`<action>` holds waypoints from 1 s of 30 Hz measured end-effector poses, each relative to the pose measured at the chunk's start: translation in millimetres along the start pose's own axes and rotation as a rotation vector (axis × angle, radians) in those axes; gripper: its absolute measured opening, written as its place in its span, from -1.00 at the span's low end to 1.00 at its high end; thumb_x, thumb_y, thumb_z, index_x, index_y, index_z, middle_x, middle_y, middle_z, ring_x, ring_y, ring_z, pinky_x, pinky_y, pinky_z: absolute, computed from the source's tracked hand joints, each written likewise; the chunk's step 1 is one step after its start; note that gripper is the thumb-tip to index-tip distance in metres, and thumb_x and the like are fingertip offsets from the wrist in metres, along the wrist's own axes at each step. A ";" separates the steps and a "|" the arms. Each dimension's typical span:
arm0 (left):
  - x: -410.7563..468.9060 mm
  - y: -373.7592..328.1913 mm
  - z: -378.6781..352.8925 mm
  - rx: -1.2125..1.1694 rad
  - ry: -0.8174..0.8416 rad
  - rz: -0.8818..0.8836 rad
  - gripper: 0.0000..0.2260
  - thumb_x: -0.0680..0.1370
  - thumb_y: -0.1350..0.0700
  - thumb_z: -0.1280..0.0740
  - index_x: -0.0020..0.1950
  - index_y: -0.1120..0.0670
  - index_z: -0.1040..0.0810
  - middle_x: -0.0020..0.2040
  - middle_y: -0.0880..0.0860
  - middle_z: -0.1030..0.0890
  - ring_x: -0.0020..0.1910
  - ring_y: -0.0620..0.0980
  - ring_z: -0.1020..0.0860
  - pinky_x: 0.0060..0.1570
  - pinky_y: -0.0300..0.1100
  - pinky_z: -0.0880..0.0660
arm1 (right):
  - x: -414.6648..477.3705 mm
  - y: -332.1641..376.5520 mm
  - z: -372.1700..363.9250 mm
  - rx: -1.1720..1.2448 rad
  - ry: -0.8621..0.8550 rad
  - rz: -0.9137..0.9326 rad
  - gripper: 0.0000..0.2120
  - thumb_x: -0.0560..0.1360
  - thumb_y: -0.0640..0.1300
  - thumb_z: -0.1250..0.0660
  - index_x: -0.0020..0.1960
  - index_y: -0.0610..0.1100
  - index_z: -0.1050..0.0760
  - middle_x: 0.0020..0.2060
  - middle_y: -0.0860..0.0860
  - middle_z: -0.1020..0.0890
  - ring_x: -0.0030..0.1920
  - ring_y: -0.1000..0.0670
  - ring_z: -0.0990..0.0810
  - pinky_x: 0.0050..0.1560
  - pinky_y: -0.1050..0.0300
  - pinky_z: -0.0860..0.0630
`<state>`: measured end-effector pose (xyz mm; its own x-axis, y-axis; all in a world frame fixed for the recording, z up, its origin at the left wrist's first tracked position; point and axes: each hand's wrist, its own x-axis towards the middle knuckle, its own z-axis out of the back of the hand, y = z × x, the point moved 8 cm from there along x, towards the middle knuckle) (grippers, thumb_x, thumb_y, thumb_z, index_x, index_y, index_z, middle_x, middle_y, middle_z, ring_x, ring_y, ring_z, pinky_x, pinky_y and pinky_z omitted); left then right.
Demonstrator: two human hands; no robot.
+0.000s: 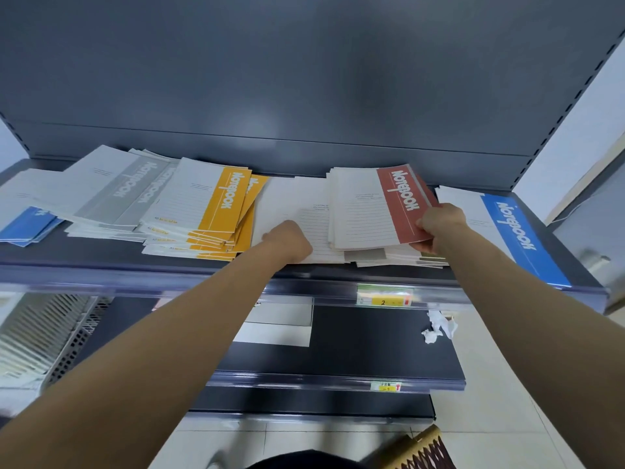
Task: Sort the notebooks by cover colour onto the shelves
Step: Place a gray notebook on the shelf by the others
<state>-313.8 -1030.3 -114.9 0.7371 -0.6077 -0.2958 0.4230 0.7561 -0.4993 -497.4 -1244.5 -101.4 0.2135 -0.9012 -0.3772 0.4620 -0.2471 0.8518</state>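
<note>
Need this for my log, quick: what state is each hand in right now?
Left hand: fingers curled on the white lined paper notebook; grip cannot be told.
Right hand: grips the stack of red-banded paper notebooks.

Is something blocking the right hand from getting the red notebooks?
No, nothing visible is in the way. The right hand already grips the red notebooks by their right edge, above the other notebooks on the shelf.

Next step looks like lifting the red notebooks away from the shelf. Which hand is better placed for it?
Right. The right hand holds the red notebooks by their red edge; the left hand only rests on the pale notebook beside them, away from that edge.
</note>
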 end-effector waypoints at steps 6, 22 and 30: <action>5.9 6.3 10.2 -0.052 -0.026 0.090 -0.67 0.55 0.08 -0.33 0.26 0.17 -0.41 0.24 0.16 -0.48 0.25 0.16 -0.43 0.28 0.02 -0.40 | 1.9 -4.8 -1.1 -0.020 0.023 0.003 -0.77 0.61 -0.09 -0.23 0.24 -0.06 -0.34 0.06 -0.08 -0.60 -0.07 -0.13 -0.63 -0.31 0.01 -0.59; 9.8 15.0 29.0 -0.296 -0.027 0.285 -0.56 0.56 0.14 -0.33 0.39 0.25 -0.32 0.33 0.24 -0.40 0.24 0.21 -0.42 0.22 0.00 -0.45 | 10.0 -14.3 6.2 0.015 0.071 -0.098 -0.76 0.61 -0.07 -0.23 0.24 -0.10 -0.32 -0.12 -0.08 -0.62 -0.22 -0.07 -0.65 -0.44 0.09 -0.55; 18.3 0.0 -0.8 0.013 0.074 0.199 -0.61 0.57 0.11 -0.29 0.35 0.22 -0.36 0.32 0.16 -0.41 0.31 0.19 -0.39 0.20 -0.08 -0.39 | 10.7 -12.9 6.4 0.018 0.082 -0.100 -0.77 0.61 -0.09 -0.23 0.22 -0.10 -0.33 -0.14 -0.08 -0.62 -0.21 -0.07 -0.65 -0.39 0.07 -0.57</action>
<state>-300.8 -1041.6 -120.9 0.7665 -0.4616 -0.4467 0.2797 0.8659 -0.4148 -506.6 -1253.3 -114.2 0.2373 -0.8396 -0.4887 0.4690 -0.3415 0.8145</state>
